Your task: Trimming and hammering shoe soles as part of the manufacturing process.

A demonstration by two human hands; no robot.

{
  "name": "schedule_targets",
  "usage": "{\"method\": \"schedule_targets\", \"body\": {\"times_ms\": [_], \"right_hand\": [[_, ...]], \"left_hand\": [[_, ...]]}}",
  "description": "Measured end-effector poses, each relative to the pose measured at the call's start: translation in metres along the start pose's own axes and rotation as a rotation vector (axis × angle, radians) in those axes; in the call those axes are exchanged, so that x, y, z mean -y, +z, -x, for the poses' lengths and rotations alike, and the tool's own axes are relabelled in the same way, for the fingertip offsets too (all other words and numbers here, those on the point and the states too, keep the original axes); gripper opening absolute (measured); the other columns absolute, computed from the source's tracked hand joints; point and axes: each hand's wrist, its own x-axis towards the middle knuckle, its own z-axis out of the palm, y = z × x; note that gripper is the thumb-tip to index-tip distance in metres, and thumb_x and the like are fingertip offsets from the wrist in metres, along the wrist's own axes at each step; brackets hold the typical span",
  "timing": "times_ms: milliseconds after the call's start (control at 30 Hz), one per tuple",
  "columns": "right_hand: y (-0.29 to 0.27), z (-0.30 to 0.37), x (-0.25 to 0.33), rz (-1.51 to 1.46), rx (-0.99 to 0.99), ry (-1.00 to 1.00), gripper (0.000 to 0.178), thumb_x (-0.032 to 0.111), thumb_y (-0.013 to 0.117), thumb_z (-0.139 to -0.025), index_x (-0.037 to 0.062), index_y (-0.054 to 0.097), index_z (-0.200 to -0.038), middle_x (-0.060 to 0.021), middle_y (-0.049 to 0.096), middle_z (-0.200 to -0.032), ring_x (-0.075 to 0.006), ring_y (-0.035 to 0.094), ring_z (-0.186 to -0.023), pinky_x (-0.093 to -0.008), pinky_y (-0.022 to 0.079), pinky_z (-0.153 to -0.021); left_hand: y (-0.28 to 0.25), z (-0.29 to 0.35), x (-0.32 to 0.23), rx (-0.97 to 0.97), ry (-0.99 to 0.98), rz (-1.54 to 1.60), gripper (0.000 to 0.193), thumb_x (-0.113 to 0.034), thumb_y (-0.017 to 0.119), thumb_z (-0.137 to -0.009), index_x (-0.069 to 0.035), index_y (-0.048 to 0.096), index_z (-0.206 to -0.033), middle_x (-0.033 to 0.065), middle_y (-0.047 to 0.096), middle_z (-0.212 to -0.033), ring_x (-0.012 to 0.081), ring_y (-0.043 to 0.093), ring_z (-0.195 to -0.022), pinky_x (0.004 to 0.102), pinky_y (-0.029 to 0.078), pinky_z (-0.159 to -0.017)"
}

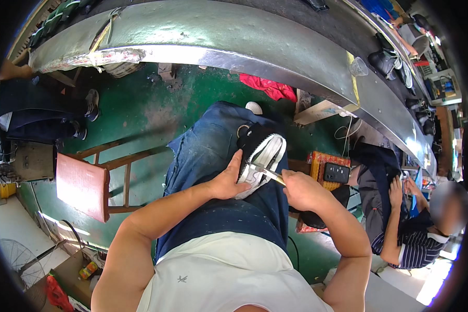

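A black shoe (254, 136) with a white underside lies across my lap, that underside turned up. My left hand (226, 179) grips the shoe's near left side, thumb along its edge and the other fingers partly hidden beneath. In my right hand (300, 190), closed around the handle, is a slim brush (269, 173) with a pale metal-looking collar. Its tip touches or hovers just over the shoe's white underside; I cannot tell which. A worn dark blue apron (197, 147) covers my legs under the shoe.
A long metal-edged workbench (218, 39) curves across the far side. To my left stands a stool with a brown seat (82, 184). At right, a black phone-like device (336, 172) rests on an orange stand, and a co-worker in a striped shirt (418, 244) sits nearby.
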Motion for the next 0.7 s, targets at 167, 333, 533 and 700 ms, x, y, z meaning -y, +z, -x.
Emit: {"method": "schedule_targets", "body": {"times_ms": [167,333,533,700], "right_hand": [[-0.03,-0.014,0.023,0.156,0.242,0.007,0.025,0.016,0.061,-0.092,-0.0069,0.065,-0.103,-0.0244,0.072,-0.096,-0.0415,0.07,-0.092,-0.0513,0.055,-0.081],[0.014,-0.038,-0.006,0.074,0.045,-0.133,0.024,0.021,0.063,-0.093,-0.002,0.065,-0.1,-0.0234,0.071,-0.095,-0.0423,0.069,-0.091,-0.0518,0.054,-0.08],[0.086,-0.043,-0.014,-0.184,-0.427,-0.165,0.025,0.019,0.068,-0.09,0.0014,0.057,-0.104,-0.0198,0.068,-0.098,-0.0411,0.067,-0.092,-0.0521,0.052,-0.077],[0.074,-0.028,-0.023,-0.168,-0.362,-0.075,0.043,0.015,0.07,-0.089,-0.0036,0.056,-0.124,-0.0243,0.064,-0.107,-0.042,0.063,-0.103,-0.0478,0.051,-0.091]], "left_hand": [[-0.005,0.0,0.012,0.017,-0.016,0.379,0.095,-0.029,0.061,-0.097,0.006,-0.001,-0.16,0.0255,0.02,-0.165,0.0306,0.024,-0.153,0.0349,0.02,-0.125],[0.006,-0.01,0.01,-0.325,-0.263,1.119,0.079,-0.058,0.034,-0.108,-0.002,0.017,-0.163,0.0142,0.03,-0.165,0.0229,0.035,-0.149,0.0337,0.028,-0.122],[0.014,-0.038,0.003,-0.602,-0.32,0.541,0.068,-0.051,0.03,-0.11,0.002,0.048,-0.149,0.0223,0.054,-0.148,0.0298,0.05,-0.139,0.0356,0.037,-0.115],[0.015,-0.04,0.007,-0.689,-0.19,0.014,0.056,-0.036,0.027,-0.112,0.004,0.057,-0.139,0.0327,0.063,-0.127,0.0455,0.058,-0.126,0.0433,0.045,-0.107]]}}
